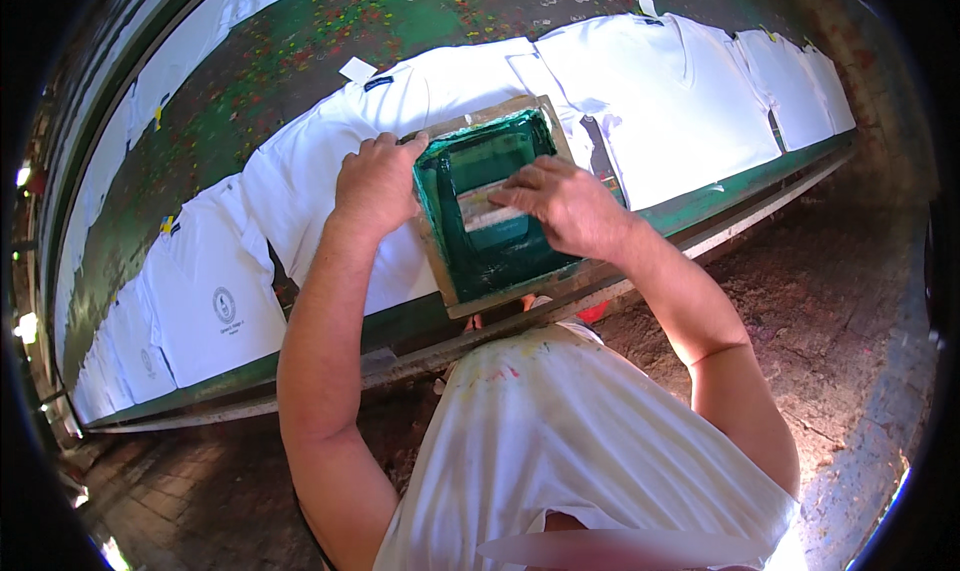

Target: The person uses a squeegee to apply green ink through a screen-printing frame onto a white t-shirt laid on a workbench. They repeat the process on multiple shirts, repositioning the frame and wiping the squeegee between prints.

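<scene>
Head view is showing the left hand (378, 186) clasping the screen frame (488, 116) over a white shirt (400, 256), the right hand (572, 206) gripping a squeegee (478, 209) inside it, printed shirts (205, 301) lying left of the frame, blank shirts (670, 101) right.

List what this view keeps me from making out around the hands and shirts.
All in the head view:
White shirt: the part beneath the frame is hidden by it.
Flat tool: partly covered by the right hand.
Frame's upper-left corner: partly covered by the left hand.
Print on a shirt at left: fine details too small.
</scene>
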A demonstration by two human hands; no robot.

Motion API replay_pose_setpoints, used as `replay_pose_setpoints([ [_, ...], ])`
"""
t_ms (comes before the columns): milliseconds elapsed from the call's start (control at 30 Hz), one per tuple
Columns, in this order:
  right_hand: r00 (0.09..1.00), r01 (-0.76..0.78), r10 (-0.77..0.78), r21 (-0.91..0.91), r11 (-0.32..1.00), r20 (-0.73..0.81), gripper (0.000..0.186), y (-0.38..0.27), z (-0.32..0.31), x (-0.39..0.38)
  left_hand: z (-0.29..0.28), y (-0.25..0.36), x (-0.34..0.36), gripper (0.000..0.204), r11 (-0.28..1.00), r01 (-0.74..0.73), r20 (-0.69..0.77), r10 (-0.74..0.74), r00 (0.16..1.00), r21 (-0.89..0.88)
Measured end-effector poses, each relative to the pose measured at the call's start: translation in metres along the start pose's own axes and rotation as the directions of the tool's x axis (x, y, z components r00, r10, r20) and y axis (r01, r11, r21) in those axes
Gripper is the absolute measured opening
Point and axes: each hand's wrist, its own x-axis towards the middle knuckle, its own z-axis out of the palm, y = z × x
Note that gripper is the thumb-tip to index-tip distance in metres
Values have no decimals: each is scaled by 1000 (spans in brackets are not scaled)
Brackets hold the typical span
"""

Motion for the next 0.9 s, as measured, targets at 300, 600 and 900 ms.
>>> replay_pose_setpoints([
  [300,994,108,-108,-1,994,-15,60,-37,4,-58,1,1,-4,91,995,17,-8,-18,1000,-101],
  [600,986,149,-164,254,956,39,44,52,-6,7,8,4,-8,99,978,95,-26,-101,995,-187],
  [900,968,246,-244,33,969,-62,55,37,15,-7,11,7,-8,101,961,142,-21,-152,988,-238],
])
